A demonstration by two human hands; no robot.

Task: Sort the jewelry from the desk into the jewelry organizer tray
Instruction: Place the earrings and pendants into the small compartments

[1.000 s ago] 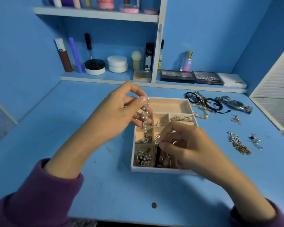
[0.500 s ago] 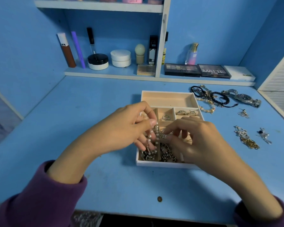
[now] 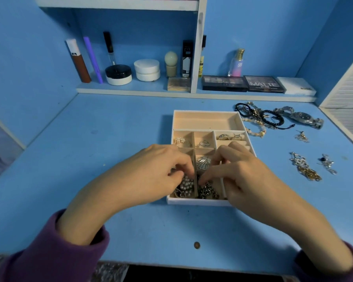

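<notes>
The beige jewelry organizer tray sits mid-desk with several compartments. My left hand is over its front-left compartment, fingertips curled and pinching a pearl strand that lies piled there. My right hand covers the tray's front right, thumb and forefinger pinching at a dark metal chain in the front middle compartment. A silver shell-shaped piece shows between my hands. Rings and small pieces lie in the middle row. The long back compartment holds nothing.
Loose jewelry lies on the desk right of the tray: black cord and bead bracelets, a metal watch, a small earring, gold and silver chains, a blue-stone earring. Cosmetics line the back shelf. A brown dot marks the front edge.
My left hand came down from above the tray, lowering the pearl strand into the front-left compartment. My right hand stayed over the front compartments, shifting slightly.
</notes>
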